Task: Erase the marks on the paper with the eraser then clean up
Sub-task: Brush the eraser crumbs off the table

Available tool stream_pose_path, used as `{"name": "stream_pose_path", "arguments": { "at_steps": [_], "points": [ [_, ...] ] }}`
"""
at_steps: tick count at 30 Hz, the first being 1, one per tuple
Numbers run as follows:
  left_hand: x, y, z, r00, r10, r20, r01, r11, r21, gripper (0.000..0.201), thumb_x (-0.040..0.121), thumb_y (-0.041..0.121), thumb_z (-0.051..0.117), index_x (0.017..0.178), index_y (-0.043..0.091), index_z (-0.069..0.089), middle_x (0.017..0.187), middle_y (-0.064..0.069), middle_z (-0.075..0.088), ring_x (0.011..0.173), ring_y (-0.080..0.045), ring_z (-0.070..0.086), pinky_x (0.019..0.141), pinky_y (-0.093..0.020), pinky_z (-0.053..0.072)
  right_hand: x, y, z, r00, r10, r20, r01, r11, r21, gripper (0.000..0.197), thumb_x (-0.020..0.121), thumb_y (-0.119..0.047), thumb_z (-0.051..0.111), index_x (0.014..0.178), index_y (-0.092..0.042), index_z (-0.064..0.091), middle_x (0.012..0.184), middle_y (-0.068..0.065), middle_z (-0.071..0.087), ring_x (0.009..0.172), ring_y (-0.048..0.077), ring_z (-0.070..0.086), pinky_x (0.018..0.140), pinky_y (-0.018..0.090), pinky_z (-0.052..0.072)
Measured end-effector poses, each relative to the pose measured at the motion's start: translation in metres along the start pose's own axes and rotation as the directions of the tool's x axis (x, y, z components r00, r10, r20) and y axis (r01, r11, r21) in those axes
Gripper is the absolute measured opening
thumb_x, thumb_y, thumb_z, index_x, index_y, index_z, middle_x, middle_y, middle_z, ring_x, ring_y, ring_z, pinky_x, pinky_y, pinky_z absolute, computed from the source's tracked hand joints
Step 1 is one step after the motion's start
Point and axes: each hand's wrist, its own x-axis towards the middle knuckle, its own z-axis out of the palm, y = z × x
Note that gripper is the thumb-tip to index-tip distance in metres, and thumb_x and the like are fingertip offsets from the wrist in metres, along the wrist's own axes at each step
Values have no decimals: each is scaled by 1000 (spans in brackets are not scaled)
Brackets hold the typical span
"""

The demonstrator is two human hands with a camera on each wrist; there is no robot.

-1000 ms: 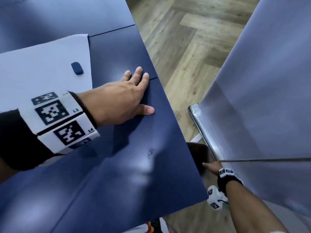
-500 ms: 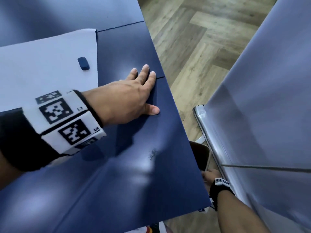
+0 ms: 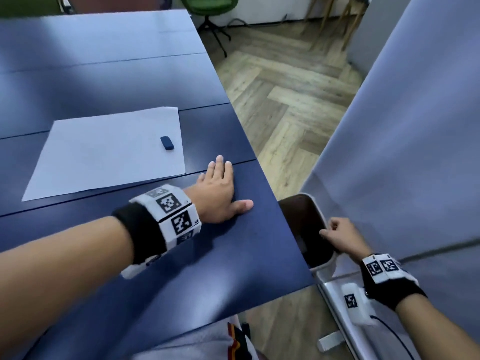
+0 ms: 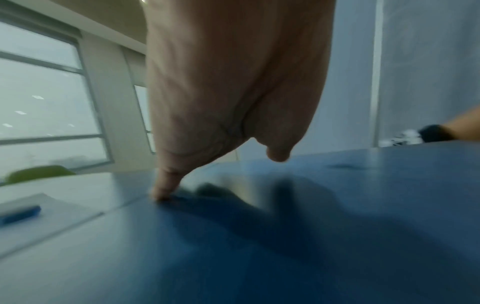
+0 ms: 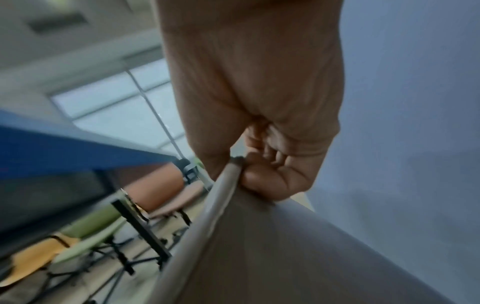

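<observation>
A white sheet of paper point(image 3: 104, 152) lies on the dark blue table point(image 3: 181, 255), with a small blue eraser point(image 3: 166, 143) resting near its right edge. My left hand point(image 3: 223, 185) lies flat and open on the table just right of the paper, holding nothing. In the left wrist view its fingertips point(image 4: 161, 193) touch the tabletop, with the eraser point(image 4: 20, 214) off to the left. My right hand point(image 3: 335, 233) grips the rim of a pale waste bin point(image 3: 315, 203) beside the table's right edge. The right wrist view shows its fingers point(image 5: 262, 176) curled over that rim point(image 5: 233, 170).
A tall grey partition point(image 3: 402, 126) stands close on the right, behind the bin. Wooden herringbone floor point(image 3: 285, 113) runs between table and partition. A green chair point(image 3: 207, 3) stands past the table's far end. More chairs point(image 5: 85, 232) show under the table.
The head view has pulled back, so the whole paper now shows. My right hand has come up beside the table edge and holds the bin rim. The left hand stays flat on the table.
</observation>
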Motion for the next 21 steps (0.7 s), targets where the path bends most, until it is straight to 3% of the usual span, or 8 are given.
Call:
{"name": "stream_pose_path", "arguments": {
  "at_steps": [4, 6, 9, 10, 12, 15, 18, 21],
  "points": [
    [-72, -11, 44, 995, -84, 61, 81, 996, 40, 116, 67, 86, -12, 148, 4, -25, 154, -12, -34, 144, -23, -28, 119, -43, -11, -33, -31, -37, 982, -148, -119, 144, 989, -40, 34, 66, -7, 68, 54, -14, 38, 50, 5, 37, 51, 19, 38, 49, 30, 39],
    [-92, -11, 69, 997, -70, -8, 71, 997, 39, 119, 63, 84, -20, 149, 0, -20, 154, -16, -31, 146, -27, -24, 120, -43, -9, -47, -43, -49, 971, -181, -156, 172, 983, -64, 34, 64, -6, 68, 53, -14, 37, 49, 4, 38, 50, 19, 39, 48, 33, 42],
    [-90, 11, 95, 992, -45, -119, 49, 998, 34, 106, 90, 75, 6, 141, -13, 36, 152, -31, 27, 140, -42, 31, 107, -49, 21, -66, -54, -61, 962, -212, -174, 198, 975, -97, 33, 63, -5, 68, 52, -13, 38, 48, 4, 41, 49, 22, 41, 48, 31, 39],
    [-84, 24, 96, 993, -32, -113, 33, 999, 11, 107, 90, 76, 9, 137, -13, 42, 148, -32, 34, 137, -43, 36, 104, -51, 22, -70, -57, -64, 958, -221, -182, 204, 973, -109, 31, 63, -6, 69, 53, -12, 40, 48, 4, 42, 50, 22, 42, 48, 30, 37],
    [-73, 54, 89, 999, 39, -13, -40, 998, -48, 122, 78, 85, -8, 147, -11, 20, 155, -33, 13, 146, -43, 11, 112, -52, 10, -79, -62, -69, 951, -241, -193, 219, 967, -128, 29, 64, -6, 69, 54, -11, 42, 50, 6, 45, 52, 22, 43, 51, 29, 37],
    [-51, 97, 74, 970, 245, 0, -244, 968, -61, 130, 48, 85, -25, 150, 3, -19, 156, -16, -29, 142, -25, -33, 114, -54, -20, -85, -65, -72, 945, -256, -206, 227, 962, -153, 29, 64, -8, 70, 55, -10, 43, 52, 7, 48, 53, 22, 44, 52, 28, 37],
    [-45, 102, 44, 950, 307, 57, -290, 935, -205, 119, 66, 86, 5, 151, 7, -20, 157, -8, -31, 143, -16, -30, 117, -44, -18, -90, -66, -73, 946, -257, -199, 227, 961, -160, 32, 65, -8, 71, 55, -10, 41, 50, 5, 45, 50, 18, 41, 50, 29, 33],
    [-59, 59, 33, 993, 108, -42, -114, 976, -186, 104, 89, 74, 25, 149, 5, -25, 154, -10, -36, 142, -21, -32, 119, -41, -13, -94, -65, -77, 949, -238, -205, 210, 966, -148, 33, 65, -7, 71, 55, -11, 39, 50, 4, 43, 49, 17, 39, 50, 29, 34]
  ]
}}
